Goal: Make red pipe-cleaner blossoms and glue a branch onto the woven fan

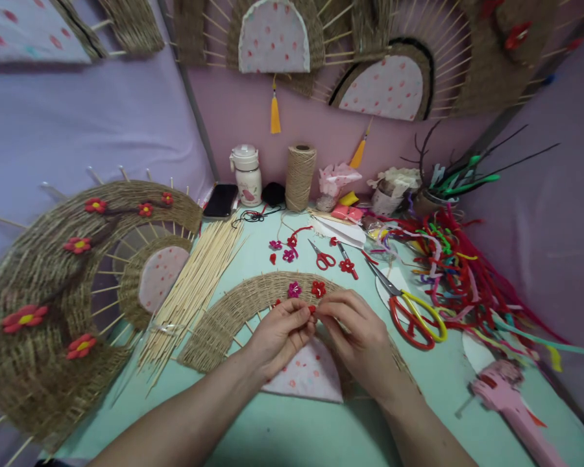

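Observation:
Both my hands meet over a half-round woven jute fan (pixel 233 310) lying on the table. My left hand (pixel 279 337) and my right hand (pixel 357 334) are closed in a pinch on a small red pipe-cleaner piece (pixel 312 309) between their fingertips. Just beyond the fingers, a pink flower (pixel 294 289) and a red flower (pixel 318 288) sit on the fan's woven band. The fan's pink spotted fabric centre (pixel 306 376) shows below my wrists.
A bundle of bamboo sticks (pixel 194 285) lies left of the fan, beside a large flowered fan (pixel 43 285). Yellow-and-red scissors (pixel 413 311), small red scissors (pixel 324 256), loose flowers, a pile of pipe cleaners (pixel 457 259), a pink glue gun (pixel 506 395), a twine spool (pixel 300 176) and a bottle (pixel 247 175) surround it.

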Available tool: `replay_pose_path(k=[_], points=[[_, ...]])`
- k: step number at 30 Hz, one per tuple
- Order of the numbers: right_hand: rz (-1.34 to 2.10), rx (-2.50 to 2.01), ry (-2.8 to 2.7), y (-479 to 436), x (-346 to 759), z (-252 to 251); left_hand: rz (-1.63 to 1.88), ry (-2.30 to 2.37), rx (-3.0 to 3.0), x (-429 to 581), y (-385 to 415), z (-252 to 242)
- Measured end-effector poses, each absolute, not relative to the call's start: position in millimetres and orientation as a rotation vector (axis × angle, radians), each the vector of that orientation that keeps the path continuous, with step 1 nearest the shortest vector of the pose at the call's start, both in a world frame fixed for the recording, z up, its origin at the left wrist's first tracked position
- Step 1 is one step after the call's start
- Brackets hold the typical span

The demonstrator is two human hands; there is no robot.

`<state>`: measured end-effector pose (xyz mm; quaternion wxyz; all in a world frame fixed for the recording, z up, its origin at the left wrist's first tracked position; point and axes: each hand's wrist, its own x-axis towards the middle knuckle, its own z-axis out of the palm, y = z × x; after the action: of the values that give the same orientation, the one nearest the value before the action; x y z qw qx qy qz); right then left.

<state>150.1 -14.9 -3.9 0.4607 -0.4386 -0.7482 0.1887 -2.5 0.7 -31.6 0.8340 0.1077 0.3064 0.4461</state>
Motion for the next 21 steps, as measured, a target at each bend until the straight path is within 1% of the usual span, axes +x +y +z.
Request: replay_pose_path(k=[4,7,11,21], points=[[0.899,-1.176,-1.560,-13.0,148.2,-3.6,0.905,0.662,0.196,-2.2,2.4,-28.1],[1.070,-1.213,-1.488,-10.3,149.2,-2.8,0.868,0.676,0.192,-3.0,4.2,-26.2],[1.096,-1.209,-1.510,-8.9,151.5,-2.6,0.848,0.669,0.197,-4.7,6.2,-26.1],[1.020,-1.199,-1.577,-9.9,152.0,-8.0,0.886,0.656,0.271,-6.3,7.2,-30.1]])
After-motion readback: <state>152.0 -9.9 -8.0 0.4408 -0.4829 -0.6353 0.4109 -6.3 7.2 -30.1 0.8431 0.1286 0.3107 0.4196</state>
